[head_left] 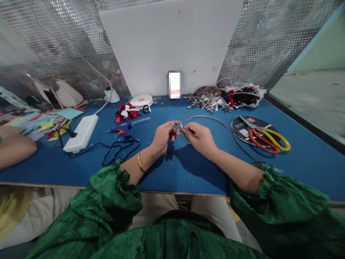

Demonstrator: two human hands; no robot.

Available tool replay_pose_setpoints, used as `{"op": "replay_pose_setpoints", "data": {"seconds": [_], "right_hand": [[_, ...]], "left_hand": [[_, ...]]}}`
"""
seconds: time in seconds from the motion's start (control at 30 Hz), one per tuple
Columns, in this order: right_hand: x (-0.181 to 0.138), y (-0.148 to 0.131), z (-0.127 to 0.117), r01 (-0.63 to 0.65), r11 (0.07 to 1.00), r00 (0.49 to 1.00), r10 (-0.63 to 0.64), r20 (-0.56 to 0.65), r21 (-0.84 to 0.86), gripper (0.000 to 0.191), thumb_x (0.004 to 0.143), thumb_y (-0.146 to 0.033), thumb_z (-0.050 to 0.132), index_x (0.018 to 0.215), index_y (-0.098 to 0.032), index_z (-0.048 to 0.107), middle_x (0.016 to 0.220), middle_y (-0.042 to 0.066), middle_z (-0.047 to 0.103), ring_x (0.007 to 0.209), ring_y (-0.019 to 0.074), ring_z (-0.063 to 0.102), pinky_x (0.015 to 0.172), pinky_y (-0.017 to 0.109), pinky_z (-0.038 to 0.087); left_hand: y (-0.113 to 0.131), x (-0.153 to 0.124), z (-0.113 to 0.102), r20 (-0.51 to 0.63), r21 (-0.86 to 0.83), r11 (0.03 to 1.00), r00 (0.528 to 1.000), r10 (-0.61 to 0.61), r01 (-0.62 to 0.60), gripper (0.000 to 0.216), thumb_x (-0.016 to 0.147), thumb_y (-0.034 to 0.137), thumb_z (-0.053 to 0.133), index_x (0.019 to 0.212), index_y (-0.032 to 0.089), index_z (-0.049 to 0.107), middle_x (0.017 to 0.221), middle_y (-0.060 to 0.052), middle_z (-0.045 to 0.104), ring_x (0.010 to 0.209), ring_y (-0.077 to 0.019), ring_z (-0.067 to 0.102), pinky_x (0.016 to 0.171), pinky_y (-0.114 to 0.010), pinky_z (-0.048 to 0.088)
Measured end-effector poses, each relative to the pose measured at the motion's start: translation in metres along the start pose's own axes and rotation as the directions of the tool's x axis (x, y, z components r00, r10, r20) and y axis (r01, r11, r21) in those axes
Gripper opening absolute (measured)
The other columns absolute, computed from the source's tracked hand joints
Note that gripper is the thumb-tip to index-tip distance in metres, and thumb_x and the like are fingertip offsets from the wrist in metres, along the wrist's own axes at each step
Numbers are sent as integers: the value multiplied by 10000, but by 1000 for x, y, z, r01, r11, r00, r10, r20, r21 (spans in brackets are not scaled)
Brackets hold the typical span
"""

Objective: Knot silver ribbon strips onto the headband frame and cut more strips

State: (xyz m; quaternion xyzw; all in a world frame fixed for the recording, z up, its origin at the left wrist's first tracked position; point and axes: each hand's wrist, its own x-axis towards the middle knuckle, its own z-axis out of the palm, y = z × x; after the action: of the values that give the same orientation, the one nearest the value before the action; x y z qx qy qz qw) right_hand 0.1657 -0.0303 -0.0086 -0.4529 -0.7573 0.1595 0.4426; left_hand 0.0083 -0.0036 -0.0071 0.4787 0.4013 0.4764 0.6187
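Observation:
Over the middle of the blue table, my left hand (164,136) pinches a looped bit of grey ribbon (179,124). My right hand (198,135) meets it fingertip to fingertip, pinching the same ribbon. From there a grey ribbon length (206,116) arcs right along the table toward the black ribbon spool (242,131). Scissors (265,140) with red and yellow handles lie open on that spool. To the left of my left hand rests a blue glue gun (122,128) with a clear glue stick in its back. The exact folds between my fingertips are too small to make out.
A pile of grey ribbon pieces (207,99) and a bag of bows (246,95) lie at the back right. Red bows (126,112), a white ribbon roll (141,100) and a power strip (82,133) sit left. A phone (175,85) leans on the white board. Another person's arm (16,146) rests far left.

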Motion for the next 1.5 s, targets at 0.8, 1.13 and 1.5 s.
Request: {"op": "replay_pose_setpoints", "data": {"seconds": [0.8, 1.13, 1.5], "right_hand": [[5, 2, 0, -736, 319, 676, 378, 633, 597, 222, 717, -254, 776, 858, -140, 647, 778, 61, 705, 664, 114, 650, 631, 223, 541], [3, 0, 2, -661, 522, 740, 332, 585, 540, 84, 733, -204, 630, 740, -131, 670, 617, -3, 612, 498, 66, 517, 510, 195, 434], [1, 0, 2, -175, 985, 924, 163, 345, 2, 270, 931, -235, 387, 725, -184, 554, 538, -13, 575, 487, 121, 549, 552, 235, 361]], "left_hand": [[3, -7, 1, 101, 531, 807, 965, 241, -257, 185, 750, 319, 687, 830, 153, 696, 532, 12, 606, 437, -91, 527, 476, -207, 406], [3, -6, -1, 120, 534, 802, 963, 241, -268, 231, 750, 387, 699, 816, 167, 681, 490, 18, 579, 433, -103, 523, 490, -216, 392], [4, -1, -4, 102, 602, 753, 961, 257, -265, 255, 772, 320, 604, 577, 165, 553, 544, 25, 516, 525, -85, 398, 529, -221, 292]]}}
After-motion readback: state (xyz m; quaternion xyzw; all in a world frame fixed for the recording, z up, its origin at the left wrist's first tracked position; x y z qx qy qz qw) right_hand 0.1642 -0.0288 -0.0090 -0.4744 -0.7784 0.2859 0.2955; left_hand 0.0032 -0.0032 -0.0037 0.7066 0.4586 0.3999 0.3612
